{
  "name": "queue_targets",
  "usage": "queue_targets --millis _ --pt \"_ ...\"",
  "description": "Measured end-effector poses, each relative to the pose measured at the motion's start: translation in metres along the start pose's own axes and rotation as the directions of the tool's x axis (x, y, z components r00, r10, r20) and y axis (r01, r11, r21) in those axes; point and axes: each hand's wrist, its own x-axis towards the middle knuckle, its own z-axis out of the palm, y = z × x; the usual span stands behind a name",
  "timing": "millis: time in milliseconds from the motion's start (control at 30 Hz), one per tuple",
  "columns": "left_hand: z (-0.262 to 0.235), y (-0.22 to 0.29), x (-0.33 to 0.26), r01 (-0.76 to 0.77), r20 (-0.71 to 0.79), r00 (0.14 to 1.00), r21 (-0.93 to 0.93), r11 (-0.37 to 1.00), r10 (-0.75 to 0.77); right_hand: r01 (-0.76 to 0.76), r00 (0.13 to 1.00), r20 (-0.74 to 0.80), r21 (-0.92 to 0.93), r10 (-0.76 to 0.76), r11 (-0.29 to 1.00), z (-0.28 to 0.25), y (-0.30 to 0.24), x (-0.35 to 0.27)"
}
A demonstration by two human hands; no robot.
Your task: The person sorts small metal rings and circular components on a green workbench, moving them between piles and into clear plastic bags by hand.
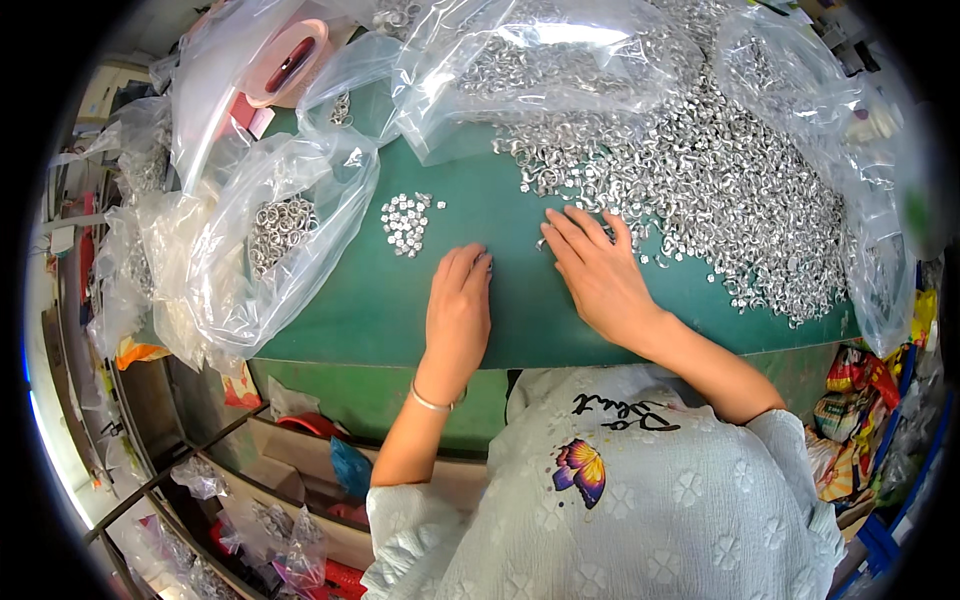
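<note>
On the green tabletop [520, 320], my left hand [458, 305] rests with its fingers pressed together and bent down. Its fingertips hide whatever may be under them. Just beyond it sits a small cluster of silver metal pieces [404, 224], apart from the rest. My right hand [605, 285] lies palm down, fingers stretched and slightly spread, at the near left edge of a large heap of small shiny silver metal pieces [740, 190]. A few loose pieces lie around its fingertips. Many pieces look curved or ring-like.
At left, a clear plastic bag [335, 205] holds silver rings [283, 232]. Another large clear bag [440, 75] covers part of the heap. A pink container [287, 65] with a dark red object stands far left. Below the table's front edge is an open drawer [300, 450] with bags.
</note>
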Motion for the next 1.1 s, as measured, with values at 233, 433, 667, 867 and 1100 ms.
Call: queue_targets --millis 233,433,667,867,1100 --pt "0.003 0.013 -0.011 0.047 -0.132 0.99 -0.007 0.999 -0.048 0.119 0.991 0.01 0.424 -0.136 0.898 0.008 -0.01 0.003" --pt "0.002 0.011 0.017 -0.048 0.029 0.998 0.028 0.998 0.047 0.088 0.993 -0.099 0.309 -0.06 0.947 0.001 0.008 0.004" --pt "-0.004 0.002 -0.012 0.031 -0.055 0.998 0.061 0.998 -0.028 0.12 0.989 0.092 -0.078 -0.113 0.99 -0.008 0.028 -0.017" --pt "0.006 0.015 0.042 -0.03 -0.058 0.998 0.008 1.0 0.03 -0.074 0.976 -0.197 0.122 0.097 0.99 -0.008 0.033 0.046" --pt "0.024 -0.001 0.088 -0.101 0.017 0.995 -0.007 0.995 0.101 0.125 0.983 0.139 -0.041 -0.119 0.991 -0.017 0.048 0.012"
